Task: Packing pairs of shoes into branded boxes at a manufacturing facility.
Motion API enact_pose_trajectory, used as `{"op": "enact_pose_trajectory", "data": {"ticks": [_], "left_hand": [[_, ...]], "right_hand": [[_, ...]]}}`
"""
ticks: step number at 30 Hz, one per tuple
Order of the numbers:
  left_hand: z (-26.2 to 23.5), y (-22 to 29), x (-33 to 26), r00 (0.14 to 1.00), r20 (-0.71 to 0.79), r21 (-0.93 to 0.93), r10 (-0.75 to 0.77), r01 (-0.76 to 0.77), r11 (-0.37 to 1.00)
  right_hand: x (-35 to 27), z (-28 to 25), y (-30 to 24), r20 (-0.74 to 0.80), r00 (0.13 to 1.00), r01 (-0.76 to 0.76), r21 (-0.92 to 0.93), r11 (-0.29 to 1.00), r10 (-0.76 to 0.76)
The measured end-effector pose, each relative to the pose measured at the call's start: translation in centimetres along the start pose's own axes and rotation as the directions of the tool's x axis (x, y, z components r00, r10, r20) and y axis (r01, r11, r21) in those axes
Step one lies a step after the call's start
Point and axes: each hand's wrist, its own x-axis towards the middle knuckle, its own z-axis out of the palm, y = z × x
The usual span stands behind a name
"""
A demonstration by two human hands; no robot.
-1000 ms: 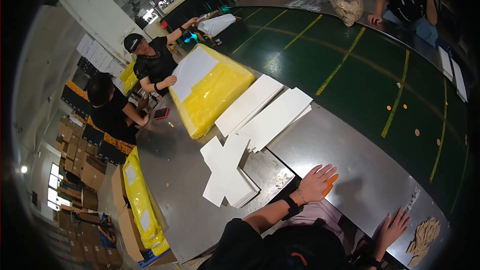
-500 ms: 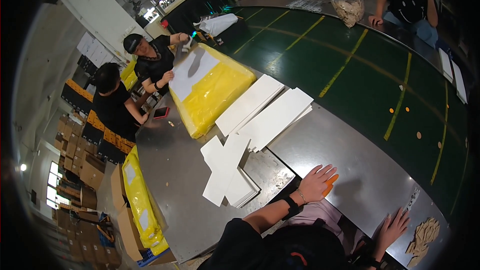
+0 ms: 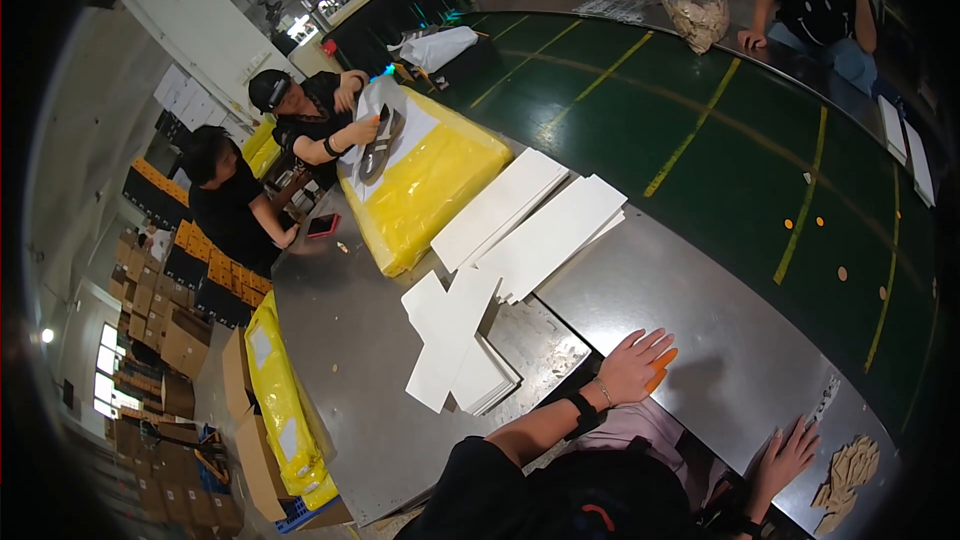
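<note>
- Your left hand (image 3: pixel 632 368) lies flat on the grey metal table (image 3: pixel 700 340), low in the middle of the frame. Its fingers are spread a little and point to the upper right.
- A small orange thing (image 3: pixel 660 370) peeks out from under those fingers. It is thin and bright. Its long side runs toward the upper right, like your fingers. You cannot tell what it is.
- Your right hand (image 3: pixel 790 455) rests flat at the lower right, fingers spread, holding nothing.
- A pile of brown cardboard bits (image 3: pixel 850 470) sits just beside your right hand.
- Flat white cardboard sheets (image 3: pixel 470 340) lie near your left hand, toward the middle of the frame.
- A big yellow plastic-wrapped bundle (image 3: pixel 430 180) lies in the upper middle.
</note>
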Motion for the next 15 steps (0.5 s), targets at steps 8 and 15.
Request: {"op": "enact_pose_trajectory", "data": {"ticks": [8, 15], "left_hand": [[-0.06, -0.06, 0.1, 1.0, 0.004, 0.0, 0.007, -0.007, 1.0], [0.1, -0.26, -0.05, 1.0, 0.011, -0.018, 0.011, -0.011, 1.0]], "right_hand": [[-0.08, -0.12, -0.16, -0.003, 1.0, -0.012, 0.02, 1.0, 0.012], [-0.07, -0.43, -0.51, -0.001, 1.0, 0.006, 0.06, 0.998, -0.006]]}}
